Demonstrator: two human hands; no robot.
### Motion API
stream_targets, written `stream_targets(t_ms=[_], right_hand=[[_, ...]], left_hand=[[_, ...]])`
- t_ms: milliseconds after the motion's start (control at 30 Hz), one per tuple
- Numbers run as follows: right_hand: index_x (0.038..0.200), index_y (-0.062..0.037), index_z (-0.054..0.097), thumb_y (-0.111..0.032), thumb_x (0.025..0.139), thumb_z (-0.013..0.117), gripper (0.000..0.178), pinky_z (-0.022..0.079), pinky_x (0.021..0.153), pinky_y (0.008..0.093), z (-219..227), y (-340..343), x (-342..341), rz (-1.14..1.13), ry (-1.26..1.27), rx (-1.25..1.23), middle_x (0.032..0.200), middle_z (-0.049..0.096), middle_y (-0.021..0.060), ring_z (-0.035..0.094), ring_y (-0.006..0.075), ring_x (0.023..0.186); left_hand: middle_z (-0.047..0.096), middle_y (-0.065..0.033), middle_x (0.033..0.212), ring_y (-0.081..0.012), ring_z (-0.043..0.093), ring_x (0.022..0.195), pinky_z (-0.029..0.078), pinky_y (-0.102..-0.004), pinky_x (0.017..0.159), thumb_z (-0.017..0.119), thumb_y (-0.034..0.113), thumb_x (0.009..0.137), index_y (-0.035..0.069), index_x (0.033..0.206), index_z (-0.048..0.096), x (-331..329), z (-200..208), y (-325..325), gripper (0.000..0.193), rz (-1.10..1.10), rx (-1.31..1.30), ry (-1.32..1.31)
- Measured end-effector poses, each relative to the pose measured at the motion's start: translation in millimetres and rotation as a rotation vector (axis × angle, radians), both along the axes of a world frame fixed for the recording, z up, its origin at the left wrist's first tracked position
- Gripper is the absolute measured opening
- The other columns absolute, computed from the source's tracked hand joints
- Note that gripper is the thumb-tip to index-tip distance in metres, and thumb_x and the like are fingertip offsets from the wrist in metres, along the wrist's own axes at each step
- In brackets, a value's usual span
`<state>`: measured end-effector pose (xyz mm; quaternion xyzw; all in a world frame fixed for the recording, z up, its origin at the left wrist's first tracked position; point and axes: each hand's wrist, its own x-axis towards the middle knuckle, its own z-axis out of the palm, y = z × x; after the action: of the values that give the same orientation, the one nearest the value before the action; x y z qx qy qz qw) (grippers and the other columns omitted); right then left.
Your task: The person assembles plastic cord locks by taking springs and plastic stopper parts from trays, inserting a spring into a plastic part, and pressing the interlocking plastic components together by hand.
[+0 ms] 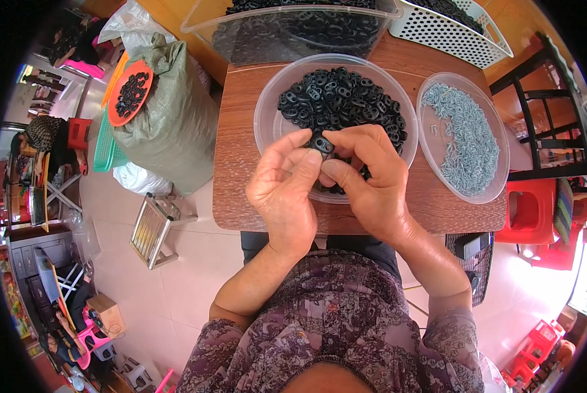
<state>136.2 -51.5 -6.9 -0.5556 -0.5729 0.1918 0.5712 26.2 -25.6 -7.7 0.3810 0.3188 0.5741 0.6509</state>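
Observation:
Over the front of a clear round tub (267, 131), I hold a small black two-holed piece (321, 145) up between both hands. My left hand (281, 193) has thumb and forefinger closed on its left side. The fingertips of my right hand (377, 190) are pinched at its right edge, and they hide whether anything else is between them. Many loose black pieces (336, 98) of the same kind fill the tub behind my fingers. To the right, a shallow clear round dish (431, 147) holds a heap of small silvery screw-like parts (470, 144).
At the table's back stand a clear bin (241, 46) of black pieces and a white perforated basket (450, 40). Left of the wooden table (237, 177) are a bulging sack (175, 124), an orange plate (146, 98) of black pieces and a low metal-framed stool (152, 232).

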Motion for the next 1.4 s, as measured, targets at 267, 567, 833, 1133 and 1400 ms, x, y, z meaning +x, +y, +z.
stream_targets(t_ms=[267,567,833,1133,1400], right_hand=[[0.097,0.0009,0.061,0.005,0.066,0.065,0.031,0.045,0.064,0.0278,-4,-4,2,0.018,-0.031,-0.008,0.089,0.056,0.0094,0.053,0.0178,0.074],[0.1,0.0024,0.061,0.008,0.071,0.062,0.03,0.046,0.059,0.0226,-5,-4,1,0.042,-0.043,-0.025,0.093,0.054,0.0086,0.054,0.0114,0.069],[0.09,0.0032,0.06,0.006,0.061,0.064,0.029,0.044,0.06,0.0341,-8,-1,-1,-0.009,-0.111,0.149,0.083,0.056,0.0137,0.052,0.027,0.072],[0.092,0.0026,0.06,0.006,0.066,0.064,0.027,0.045,0.062,0.0321,-4,-6,-4,0.046,0.028,0.073,0.085,0.056,0.0129,0.053,0.0239,0.073],[0.095,0.0045,0.059,0.004,0.068,0.064,0.028,0.045,0.061,0.0305,-2,-9,-7,0.044,-0.02,0.129,0.088,0.056,0.0137,0.052,0.0234,0.073]], left_hand=[[0.058,-0.0038,0.08,-0.0082,0.053,0.069,0.044,-0.021,0.067,0.051,-0.001,0.086,-0.006,0.113,0.053,-2,6,-3,0.028,-0.057,-0.055,0.084],[0.059,-0.0052,0.09,-0.0086,0.053,0.075,0.044,-0.0204,0.07,0.053,0.002,0.087,-0.005,0.112,0.055,-4,-1,-4,0.027,-0.085,0.036,0.13],[0.06,-0.0088,0.096,-0.0102,0.055,0.079,0.047,-0.0225,0.072,0.055,0.001,0.085,-0.008,0.11,0.055,-5,-3,-7,0.027,-0.078,0.019,0.045],[0.06,-0.0094,0.103,-0.0077,0.053,0.083,0.043,-0.0196,0.075,0.057,0.003,0.085,-0.009,0.109,0.054,-10,2,-7,0.027,-0.07,0.087,0.062],[0.059,-0.0084,0.104,-0.0066,0.05,0.085,0.04,-0.0198,0.077,0.06,0.011,0.085,-0.008,0.107,0.054,-6,-8,-11,0.03,-0.018,0.168,0.061]])
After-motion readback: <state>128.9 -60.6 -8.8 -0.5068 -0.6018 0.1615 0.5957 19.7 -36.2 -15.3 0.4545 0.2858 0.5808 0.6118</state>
